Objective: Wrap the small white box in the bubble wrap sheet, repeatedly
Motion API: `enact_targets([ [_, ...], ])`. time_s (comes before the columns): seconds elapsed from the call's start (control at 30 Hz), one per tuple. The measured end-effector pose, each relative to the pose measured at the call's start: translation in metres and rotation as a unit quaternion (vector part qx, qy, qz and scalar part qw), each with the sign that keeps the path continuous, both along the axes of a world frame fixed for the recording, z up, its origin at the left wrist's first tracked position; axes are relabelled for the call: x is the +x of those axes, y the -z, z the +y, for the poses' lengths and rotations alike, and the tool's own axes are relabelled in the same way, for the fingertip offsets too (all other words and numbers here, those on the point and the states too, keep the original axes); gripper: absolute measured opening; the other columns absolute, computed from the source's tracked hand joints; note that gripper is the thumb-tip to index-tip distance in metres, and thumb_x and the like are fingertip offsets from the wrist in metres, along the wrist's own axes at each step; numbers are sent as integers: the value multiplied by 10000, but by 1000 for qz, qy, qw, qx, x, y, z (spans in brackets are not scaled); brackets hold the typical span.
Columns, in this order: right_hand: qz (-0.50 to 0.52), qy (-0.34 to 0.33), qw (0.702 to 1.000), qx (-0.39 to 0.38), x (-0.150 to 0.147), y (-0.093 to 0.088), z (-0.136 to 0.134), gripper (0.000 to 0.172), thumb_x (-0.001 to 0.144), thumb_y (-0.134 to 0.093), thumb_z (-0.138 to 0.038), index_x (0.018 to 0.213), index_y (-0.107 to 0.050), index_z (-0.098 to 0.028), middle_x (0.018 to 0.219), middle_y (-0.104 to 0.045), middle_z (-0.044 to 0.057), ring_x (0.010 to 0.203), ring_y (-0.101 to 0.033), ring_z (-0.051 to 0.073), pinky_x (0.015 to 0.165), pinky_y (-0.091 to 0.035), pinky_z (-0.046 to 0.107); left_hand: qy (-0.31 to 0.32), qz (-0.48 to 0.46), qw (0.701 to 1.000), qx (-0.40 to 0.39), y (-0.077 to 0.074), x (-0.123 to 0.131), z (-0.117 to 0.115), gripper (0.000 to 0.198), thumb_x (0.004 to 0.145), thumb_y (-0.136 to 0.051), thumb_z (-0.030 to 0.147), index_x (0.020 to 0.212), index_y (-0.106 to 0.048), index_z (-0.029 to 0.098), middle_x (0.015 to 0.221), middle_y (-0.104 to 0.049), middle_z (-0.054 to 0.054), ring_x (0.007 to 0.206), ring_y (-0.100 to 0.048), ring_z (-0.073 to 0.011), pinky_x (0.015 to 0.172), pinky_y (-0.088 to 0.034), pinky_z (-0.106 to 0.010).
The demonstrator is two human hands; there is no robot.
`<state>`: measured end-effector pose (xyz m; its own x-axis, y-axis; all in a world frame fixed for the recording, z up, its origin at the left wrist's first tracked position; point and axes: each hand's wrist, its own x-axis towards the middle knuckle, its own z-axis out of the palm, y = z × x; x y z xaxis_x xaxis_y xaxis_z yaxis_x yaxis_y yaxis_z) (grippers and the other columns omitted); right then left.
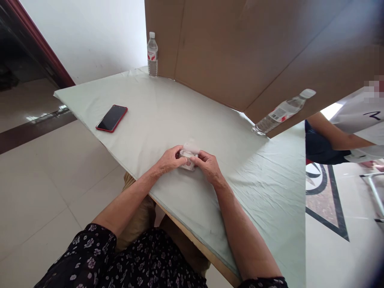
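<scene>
Just above the cloth-covered table, a small white box (187, 163) sits between my two hands. A pale flap (191, 148) stands up at its far side; what lies inside is too small to make out. My left hand (171, 159) grips the box's left end, its thumb over the near edge. On the opposite end, my right hand (209, 165) is closed with thumb and fingers pinching the box. Parts of the box are hidden behind my fingers.
A phone in a red case (112, 118) lies on the pale green tablecloth (144, 116). Two water bottles, one upright (152, 56) and one appearing tilted (283, 113), stand against a tall cardboard panel (216, 52). Beyond the right table edge is another person's arm (336, 134).
</scene>
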<state>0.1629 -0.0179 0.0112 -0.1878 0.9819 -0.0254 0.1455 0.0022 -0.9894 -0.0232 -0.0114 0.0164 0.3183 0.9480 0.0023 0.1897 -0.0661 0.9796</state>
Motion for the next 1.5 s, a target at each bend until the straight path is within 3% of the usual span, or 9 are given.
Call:
enact_targets([
  [0.23,-5,3,1000,1,-1,-3,-6,363,731,-739,-481,960,-734,-200,797,-727,6,701,-638,174,666,-508,301,9,-11,1000,-13,0,0,-1,541,653,-655,240,1183,-635,138,887,-665,-3,740,-560,-126,664,-455,-230],
  [0.5,-43,1,998,40,-2,0,-9,329,787,-682,-494,926,-720,-199,792,-701,0,724,-617,169,697,-484,292,3,-35,998,-48,-8,-1,-5,380,615,-646,220,984,-675,136,776,-632,18,714,-557,-125,642,-436,-225],
  [0.7,-49,-1,998,46,-3,-3,-11,321,797,-673,-485,934,-720,-199,787,-684,1,732,-600,169,698,-457,286,-10,-28,999,-39,-8,-1,-5,372,615,-636,244,971,-675,144,757,-616,24,700,-537,-126,636,-427,-231],
  [0.9,-52,-5,998,44,-2,-3,-12,323,789,-688,-488,921,-718,-195,754,-673,-6,709,-588,163,685,-450,283,24,-21,999,-39,-13,-2,-8,331,634,-634,245,948,-670,147,733,-591,32,694,-525,-125,628,-415,-229],
  [1.13,-54,33,996,60,-2,2,-7,361,805,-668,-521,954,-716,-195,801,-696,12,725,-600,167,692,-471,292,18,-24,999,-36,-9,-2,-5,355,638,-623,251,971,-680,142,770,-613,17,703,-533,-132,646,-427,-243],
  [1.27,-75,54,993,76,-4,-5,2,379,760,-715,-505,985,-718,-200,789,-698,10,705,-592,162,672,-475,292,20,-21,999,-44,-9,-2,-5,322,638,-641,258,938,-676,145,744,-599,20,690,-525,-133,628,-416,-244],
  [1.5,-32,65,993,94,-15,-12,8,178,773,-692,-380,792,-734,-208,749,-700,-2,694,-599,152,696,-477,293,32,-26,998,-38,-4,-2,-3,278,634,-687,275,878,-655,145,727,-576,32,683,-507,-124,627,-398,-244],
])
